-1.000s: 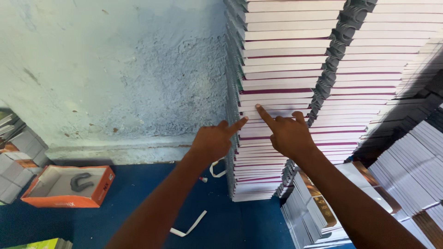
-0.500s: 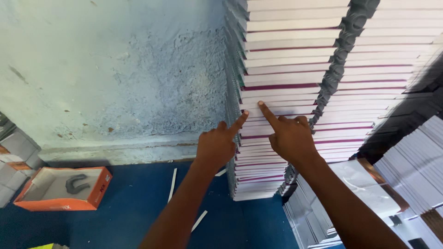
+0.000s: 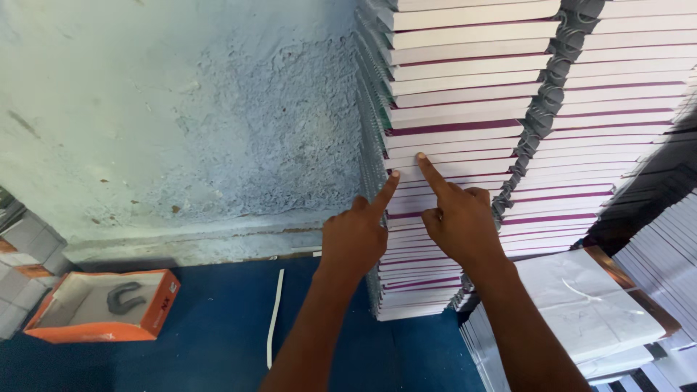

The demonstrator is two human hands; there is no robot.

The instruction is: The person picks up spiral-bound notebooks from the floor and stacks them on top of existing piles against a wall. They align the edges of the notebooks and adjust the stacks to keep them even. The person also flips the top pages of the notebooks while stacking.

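A tall stack of spiral-bound notebooks [image 3: 465, 94] with white page edges and purple covers stands against the wall. My left hand [image 3: 357, 236] points with its index finger, the tip touching the stack's page edges. My right hand [image 3: 459, 218] does the same just to the right, its fingertip a little higher on the stack. The other fingers of both hands are curled in, and neither hand holds anything. A second, similar stack [image 3: 624, 109] rises directly to the right.
A rough pale-blue wall [image 3: 181, 123] fills the left. On the blue floor [image 3: 210, 341] lie an open orange box [image 3: 102, 305] with a dark curved piece inside and a thin white strip [image 3: 274, 316]. Lower white paper bundles [image 3: 588, 312] sit at the right.
Both index fingers have climbed up the stack's page edges, staying close together. The view has shifted slightly.
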